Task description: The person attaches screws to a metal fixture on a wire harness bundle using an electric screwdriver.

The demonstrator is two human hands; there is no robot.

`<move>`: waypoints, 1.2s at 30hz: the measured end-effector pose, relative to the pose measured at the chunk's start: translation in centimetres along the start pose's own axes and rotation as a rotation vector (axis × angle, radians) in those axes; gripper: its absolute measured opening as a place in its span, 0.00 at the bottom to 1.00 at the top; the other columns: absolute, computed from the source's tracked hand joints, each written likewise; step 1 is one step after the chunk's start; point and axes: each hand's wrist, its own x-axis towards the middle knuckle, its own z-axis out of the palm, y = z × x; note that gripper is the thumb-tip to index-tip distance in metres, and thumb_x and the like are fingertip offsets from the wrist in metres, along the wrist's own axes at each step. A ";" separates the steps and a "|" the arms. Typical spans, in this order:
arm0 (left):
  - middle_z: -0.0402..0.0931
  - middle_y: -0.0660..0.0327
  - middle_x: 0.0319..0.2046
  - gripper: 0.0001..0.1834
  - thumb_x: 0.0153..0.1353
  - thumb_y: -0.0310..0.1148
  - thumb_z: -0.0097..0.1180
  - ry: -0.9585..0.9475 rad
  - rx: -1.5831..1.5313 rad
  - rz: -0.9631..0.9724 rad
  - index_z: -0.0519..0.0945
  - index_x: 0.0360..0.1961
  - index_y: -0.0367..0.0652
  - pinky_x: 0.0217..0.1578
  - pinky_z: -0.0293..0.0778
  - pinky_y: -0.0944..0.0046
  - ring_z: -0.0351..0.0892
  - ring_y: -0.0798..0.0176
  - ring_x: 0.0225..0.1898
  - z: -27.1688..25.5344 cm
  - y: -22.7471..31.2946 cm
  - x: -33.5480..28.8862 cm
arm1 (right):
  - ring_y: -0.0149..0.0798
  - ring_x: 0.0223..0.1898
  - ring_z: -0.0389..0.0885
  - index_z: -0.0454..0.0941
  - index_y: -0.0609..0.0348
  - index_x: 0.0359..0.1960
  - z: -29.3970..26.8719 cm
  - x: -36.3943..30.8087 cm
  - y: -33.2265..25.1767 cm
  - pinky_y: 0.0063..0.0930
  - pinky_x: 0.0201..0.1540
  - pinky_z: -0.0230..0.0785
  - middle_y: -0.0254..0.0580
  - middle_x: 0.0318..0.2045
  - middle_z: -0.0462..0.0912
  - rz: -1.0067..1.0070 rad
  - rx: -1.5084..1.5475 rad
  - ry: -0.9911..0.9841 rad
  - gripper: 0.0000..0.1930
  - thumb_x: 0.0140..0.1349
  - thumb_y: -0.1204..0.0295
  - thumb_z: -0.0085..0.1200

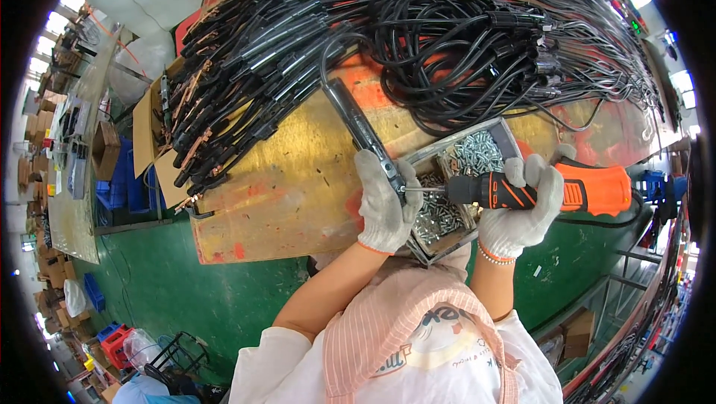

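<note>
My left hand [383,209], in a white knit glove, is closed round the lower end of a black tubular cable handle [352,117]. The handle slants up and left, and a black cable bends out of its far end. My gloved right hand [526,206] grips an orange and black power screwdriver [594,189], held level and pointing left. Its thin metal bit [426,189] reaches the handle's end beside my left fingers; whether it sits in a screw is too small to tell. Below both hands lies a metal tray [512,140] with small screws [477,152] in its compartments.
Many black handles [276,54] with copper-coloured ends are heaped at the table's far left. Coiled black cables [425,54] lie at the back centre and right. The worn yellow and red table [276,203] ends before my apron. A cardboard box [147,128] stands beyond its left edge.
</note>
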 end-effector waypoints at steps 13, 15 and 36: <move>0.65 0.66 0.11 0.43 0.55 0.79 0.33 0.160 0.133 0.009 0.73 0.19 0.47 0.09 0.56 0.72 0.59 0.70 0.08 0.6 -0.4 0.0 | 0.33 0.19 0.66 0.56 0.56 0.61 3.5 -1.0 -0.2 0.31 0.21 0.64 0.38 0.26 0.68 -0.009 -0.099 -0.178 0.29 0.59 0.80 0.53; 0.64 0.67 0.11 0.43 0.55 0.79 0.33 0.158 0.131 0.011 0.73 0.19 0.47 0.10 0.57 0.72 0.60 0.70 0.09 0.6 -0.4 -0.1 | 0.33 0.17 0.65 0.54 0.54 0.65 3.1 -0.9 -0.3 0.31 0.20 0.63 0.37 0.25 0.69 0.075 -0.014 -0.076 0.35 0.57 0.80 0.58; 0.71 0.69 0.21 0.35 0.57 0.74 0.43 0.123 0.069 0.027 0.75 0.28 0.49 0.21 0.65 0.74 0.69 0.71 0.21 0.1 -0.6 0.0 | 0.36 0.15 0.68 0.60 0.47 0.56 2.7 -0.2 -0.5 0.33 0.18 0.65 0.33 0.19 0.69 -0.074 -0.200 -0.367 0.28 0.58 0.76 0.61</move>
